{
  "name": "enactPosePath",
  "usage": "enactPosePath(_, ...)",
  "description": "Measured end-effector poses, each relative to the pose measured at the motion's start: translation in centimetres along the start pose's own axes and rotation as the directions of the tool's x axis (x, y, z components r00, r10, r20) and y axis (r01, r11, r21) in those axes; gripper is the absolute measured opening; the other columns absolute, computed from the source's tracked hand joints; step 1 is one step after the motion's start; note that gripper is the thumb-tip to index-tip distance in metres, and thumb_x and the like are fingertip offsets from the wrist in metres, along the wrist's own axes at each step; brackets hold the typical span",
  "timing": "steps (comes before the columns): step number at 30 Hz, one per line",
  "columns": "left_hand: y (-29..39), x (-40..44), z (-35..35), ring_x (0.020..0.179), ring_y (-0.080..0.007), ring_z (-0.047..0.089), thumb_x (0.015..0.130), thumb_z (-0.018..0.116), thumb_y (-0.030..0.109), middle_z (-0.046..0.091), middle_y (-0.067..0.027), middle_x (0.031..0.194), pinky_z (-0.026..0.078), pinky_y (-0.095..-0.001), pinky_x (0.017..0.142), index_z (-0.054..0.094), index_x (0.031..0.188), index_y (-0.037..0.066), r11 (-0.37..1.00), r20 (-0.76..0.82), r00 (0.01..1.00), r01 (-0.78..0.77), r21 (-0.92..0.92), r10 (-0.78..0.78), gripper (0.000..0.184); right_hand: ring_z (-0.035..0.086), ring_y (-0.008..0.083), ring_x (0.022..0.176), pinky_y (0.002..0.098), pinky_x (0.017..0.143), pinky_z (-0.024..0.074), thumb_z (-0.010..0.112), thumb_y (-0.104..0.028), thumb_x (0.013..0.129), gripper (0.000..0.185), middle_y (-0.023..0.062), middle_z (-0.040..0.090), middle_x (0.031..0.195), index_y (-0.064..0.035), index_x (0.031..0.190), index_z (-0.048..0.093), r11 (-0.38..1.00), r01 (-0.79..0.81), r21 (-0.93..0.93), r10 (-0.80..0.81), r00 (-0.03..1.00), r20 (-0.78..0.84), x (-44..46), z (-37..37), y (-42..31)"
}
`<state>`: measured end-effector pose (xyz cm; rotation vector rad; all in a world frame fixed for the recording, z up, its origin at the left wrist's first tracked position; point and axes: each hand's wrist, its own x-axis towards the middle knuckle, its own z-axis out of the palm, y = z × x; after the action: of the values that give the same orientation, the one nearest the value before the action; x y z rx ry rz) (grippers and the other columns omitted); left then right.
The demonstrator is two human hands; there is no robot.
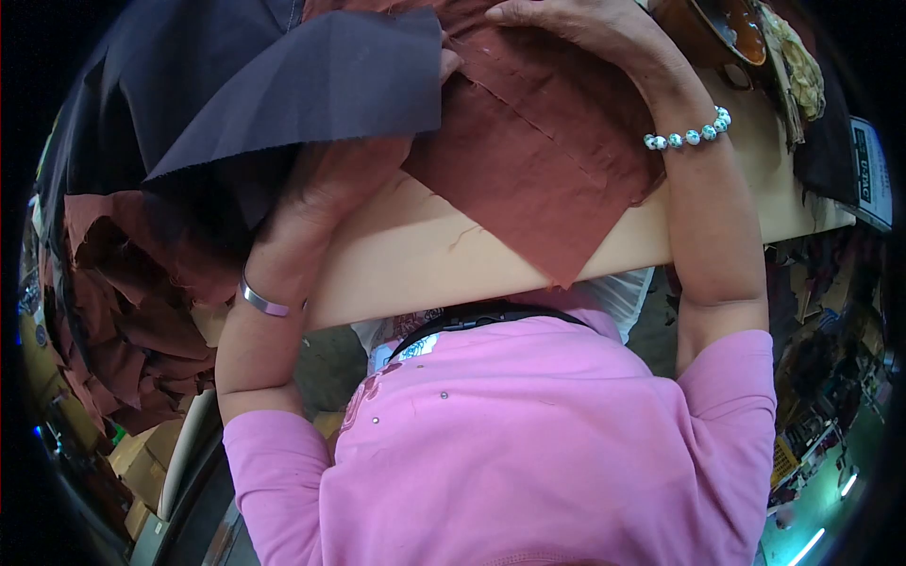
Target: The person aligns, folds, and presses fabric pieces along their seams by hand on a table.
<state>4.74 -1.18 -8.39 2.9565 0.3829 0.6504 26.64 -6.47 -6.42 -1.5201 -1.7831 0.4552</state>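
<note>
The reddish-brown fabric (543, 156) lies on the table (415, 259), one corner at the near edge. The right hand (590, 24) rests on it, thumb extended; dark fabric (330, 90) partly covers the left hand (382, 158). Neither grip can be determined.

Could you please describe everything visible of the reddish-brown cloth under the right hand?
The reddish-brown cloth looks woven, slightly wrinkled, with loose threads and a line like a seam. It lies on the pale table, one pointed corner at the near edge. The right hand rests on its far part; the left hand, partly under dark cloth, is at its left side.
</note>
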Motion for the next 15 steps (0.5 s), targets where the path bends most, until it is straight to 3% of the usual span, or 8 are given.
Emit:
enactPosePath(3, 0.2, -0.4, -0.3, 0.100, -0.0272, 0.057, 0.079, 0.056, -0.004, 0.060, -0.0082, 0.103, 0.044, -0.0385, 0.089, 0.064, 0.101, 0.012, 0.968, 0.010, 0.998, -0.055, 0.246, 0.054, 0.028, 0.039, 0.0321, 0.129, 0.0344, 0.112, 0.0280, 0.057, 0.003, 0.074, 0.072, 0.0196, 0.041, 0.139, -0.0034, 0.140, 0.032, 0.999, -0.023, -0.043, 0.026, 0.998, 0.065, 0.3, -0.3, -0.1)
enactPosePath(5, 0.8, 0.7, -0.6, 0.103, -0.0256, 0.057, 0.081, 0.054, -0.004, 0.061, -0.0070, 0.107, 0.044, -0.0376, 0.091, 0.065, 0.104, 0.013, 0.988, -0.124, 0.981, -0.147, 0.043, 0.151, 0.030, 0.038, 0.0316, 0.130, 0.0342, 0.113, 0.0267, 0.056, 0.005, 0.073, 0.072, 0.0194, 0.040, 0.140, -0.0031, 0.140, 0.032, 0.999, -0.003, -0.041, 0.006, 0.997, 0.075, 0.2, -0.4, -0.1)
enactPosePath(7, 1.0, 0.9, -0.8, 0.104, -0.0257, 0.057, 0.084, 0.055, 0.002, 0.061, -0.0087, 0.109, 0.043, -0.0378, 0.092, 0.064, 0.107, 0.010, 0.991, -0.118, 0.991, -0.079, -0.106, 0.067, 0.026, 0.036, 0.0306, 0.132, 0.0338, 0.113, 0.0252, 0.054, 0.006, 0.072, 0.073, 0.0192, 0.039, 0.141, -0.0033, 0.141, 0.032, 0.995, 0.096, -0.036, -0.094, 0.994, 0.049, 0.1, -0.1, 0.4)
enactPosePath(9, 1.1, 0.2, -1.2, 0.103, -0.0275, 0.056, 0.089, 0.057, 0.011, 0.061, -0.0132, 0.109, 0.043, -0.0389, 0.092, 0.062, 0.109, 0.005, 0.969, 0.057, 0.985, 0.173, -0.174, -0.165, 0.022, 0.034, 0.0293, 0.133, 0.0335, 0.114, 0.0240, 0.054, 0.006, 0.072, 0.073, 0.0188, 0.038, 0.142, -0.0034, 0.141, 0.032, 0.996, 0.085, -0.014, -0.084, 0.995, 0.044, -0.4, -0.3, -0.1)
enactPosePath(10, 1.5, 0.3, -1.3, 0.104, -0.0268, 0.056, 0.089, 0.056, 0.011, 0.061, -0.0127, 0.111, 0.042, -0.0386, 0.093, 0.062, 0.110, 0.005, 0.888, 0.100, 0.960, 0.280, -0.366, -0.262, 0.023, 0.034, 0.0286, 0.134, 0.0334, 0.114, 0.0234, 0.054, 0.006, 0.072, 0.073, 0.0187, 0.038, 0.142, -0.0034, 0.141, 0.032, 0.997, 0.080, -0.003, -0.080, 0.996, 0.041, -0.5, -0.3, -0.4)
enactPosePath(12, 2.2, 0.6, -1.3, 0.107, -0.0255, 0.055, 0.090, 0.054, 0.009, 0.060, -0.0118, 0.114, 0.042, -0.0379, 0.095, 0.062, 0.111, 0.005, 0.586, 0.236, 0.882, 0.451, -0.673, -0.409, 0.023, 0.033, 0.0281, 0.135, 0.0331, 0.114, 0.0225, 0.054, 0.006, 0.072, 0.073, 0.0185, 0.037, 0.143, -0.0027, 0.141, 0.032, 0.996, 0.086, -0.006, -0.086, 0.995, 0.050, -0.2, -0.1, 0.3)
enactPosePath(15, 0.0, -0.3, -0.5, 0.109, -0.0251, 0.054, 0.091, 0.051, 0.009, 0.059, -0.0107, 0.118, 0.041, -0.0376, 0.096, 0.062, 0.113, 0.007, 0.934, 0.080, 0.995, 0.082, -0.347, -0.058, 0.025, 0.032, 0.0277, 0.135, 0.0328, 0.115, 0.0217, 0.054, 0.006, 0.072, 0.073, 0.0183, 0.037, 0.143, -0.0014, 0.141, 0.031, 0.997, 0.082, 0.013, -0.082, 0.996, 0.042, -0.5, -0.2, 0.0)
